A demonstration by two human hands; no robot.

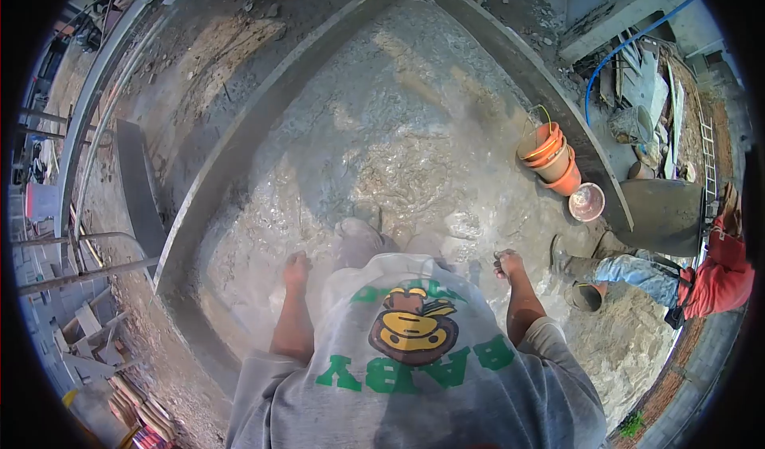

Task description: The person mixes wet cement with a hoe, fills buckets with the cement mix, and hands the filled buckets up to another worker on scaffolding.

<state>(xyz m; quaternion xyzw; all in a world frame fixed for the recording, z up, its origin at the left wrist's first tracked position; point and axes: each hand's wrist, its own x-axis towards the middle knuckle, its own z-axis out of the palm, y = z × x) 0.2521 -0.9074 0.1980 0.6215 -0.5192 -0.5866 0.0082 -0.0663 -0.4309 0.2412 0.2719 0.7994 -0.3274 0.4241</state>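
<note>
My left hand (296,270) hangs beside my left leg with its fingers curled in. No object sticks out of it. On the other side my right hand (506,264) hangs with its fingers bent closed, and no tool shows there either. Both hands are above a wet, grey, lumpy concrete surface (319,170), touching nothing that I can see. Nearest to my right hand on that side are a tipped dark bucket (587,296) and a pink-rimmed bucket (586,202). A stack of orange buckets (551,160) leans farther ahead.
Low grey walls (239,130) edge the concrete and meet at a far corner. A person in a red top (721,266) and boots is at the right. Beyond the right wall lie a blue hose (591,90), a large dark container (665,210) and scrap boards. Metal bars (88,275) jut in at left.
</note>
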